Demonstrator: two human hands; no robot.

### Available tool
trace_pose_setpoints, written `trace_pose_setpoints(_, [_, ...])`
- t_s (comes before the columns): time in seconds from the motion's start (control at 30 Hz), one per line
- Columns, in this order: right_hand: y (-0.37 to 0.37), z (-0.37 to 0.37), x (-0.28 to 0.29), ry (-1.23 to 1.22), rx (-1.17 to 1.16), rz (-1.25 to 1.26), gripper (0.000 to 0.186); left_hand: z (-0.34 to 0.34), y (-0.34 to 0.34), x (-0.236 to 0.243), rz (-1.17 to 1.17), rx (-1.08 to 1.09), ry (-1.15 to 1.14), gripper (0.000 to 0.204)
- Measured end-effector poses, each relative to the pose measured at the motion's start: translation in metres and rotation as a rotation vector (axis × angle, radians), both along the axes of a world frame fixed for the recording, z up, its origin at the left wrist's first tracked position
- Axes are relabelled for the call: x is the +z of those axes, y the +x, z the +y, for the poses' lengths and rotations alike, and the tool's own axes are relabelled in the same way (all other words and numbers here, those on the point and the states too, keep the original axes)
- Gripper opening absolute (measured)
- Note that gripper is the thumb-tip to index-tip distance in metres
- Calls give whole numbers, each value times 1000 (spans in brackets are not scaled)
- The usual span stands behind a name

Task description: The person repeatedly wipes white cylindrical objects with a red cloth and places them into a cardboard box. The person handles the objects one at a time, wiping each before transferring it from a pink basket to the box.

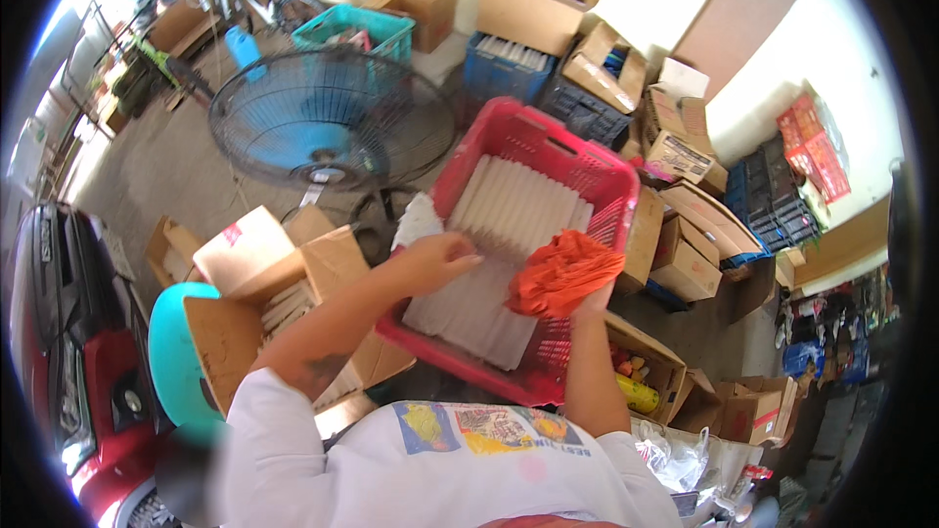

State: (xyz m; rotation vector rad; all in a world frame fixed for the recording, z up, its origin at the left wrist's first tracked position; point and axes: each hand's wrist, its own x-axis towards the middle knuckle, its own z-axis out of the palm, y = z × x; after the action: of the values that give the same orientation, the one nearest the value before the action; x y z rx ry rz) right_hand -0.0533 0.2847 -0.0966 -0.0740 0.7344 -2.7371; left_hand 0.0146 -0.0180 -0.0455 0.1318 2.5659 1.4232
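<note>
A red plastic crate [587,161] stands tilted in front of me, filled with rows of long white sticks [509,225]. My left hand [440,259] rests on the near end of the white sticks, fingers curled on them at the crate's left edge. My right hand [587,305] is mostly hidden under a crumpled orange plastic bag [562,272], which it holds over the crate's right side.
An open cardboard box [293,279] with more white sticks sits to my left beside a teal stool [174,352]. A floor fan [328,117] stands behind it. Cardboard boxes and blue crates [685,156] crowd the right. A red vehicle [59,352] is at far left.
</note>
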Motion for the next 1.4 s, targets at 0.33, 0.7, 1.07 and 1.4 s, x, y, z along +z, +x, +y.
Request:
trace_pose_setpoints(0.33, [-3,7,-11,71,-85,-227,65,114,-167,-167,-401,671,-547,92])
trace_pose_setpoints(0.7, [-5,-1,6,31,4,-234,62,93,-209,-159,-515,491,-485,105])
trace_pose_setpoints(1.07, [-5,1,3,48,68,-119,56,60,-212,-214,-370,305,-404,65])
trace_pose_setpoints(1.4, [-3,-59,-54,1182,-346,105,48,118,-53,-117,161,-11,-59,39])
